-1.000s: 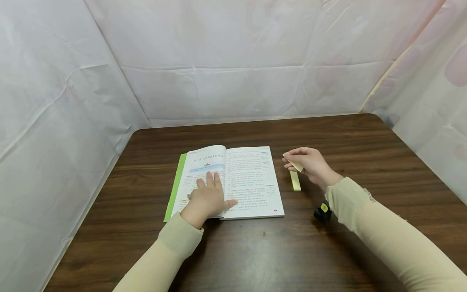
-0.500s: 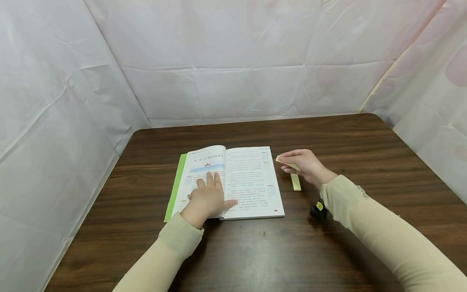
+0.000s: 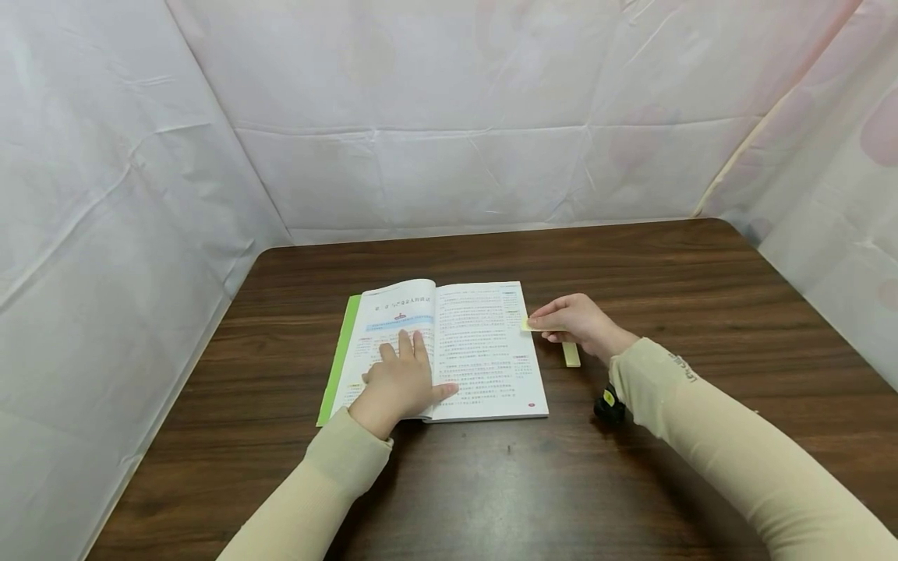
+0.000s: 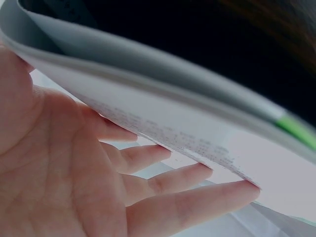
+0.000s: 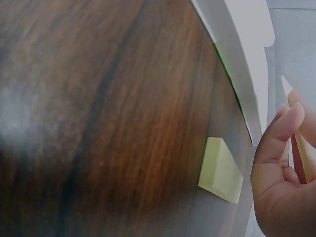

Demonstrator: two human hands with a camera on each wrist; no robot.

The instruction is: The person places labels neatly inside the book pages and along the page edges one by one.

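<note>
An open book [image 3: 477, 366] lies on the table, printed pages up, with a green cover edge [image 3: 338, 362] showing at its left. My left hand [image 3: 400, 382] rests flat across the left page and the fold, fingers spread; in the left wrist view those fingers [image 4: 192, 202] lie against the page. My right hand [image 3: 582, 323] pinches a pale yellow sticky note [image 3: 525, 324] between thumb and fingers. The note's tip reaches the right page's outer edge; whether it touches the paper I cannot tell. A yellow sticky note pad [image 3: 571, 356] lies just below the right hand.
The dark wooden table [image 3: 491, 491] carries everything. A small black object with a yellow mark [image 3: 609, 405] shows at the right cuff. White sheeting [image 3: 449, 179] hangs behind and at both sides.
My right hand has moved left and slightly down with the sticky note, from beside the book to its right edge. The left hand has stayed in place.
</note>
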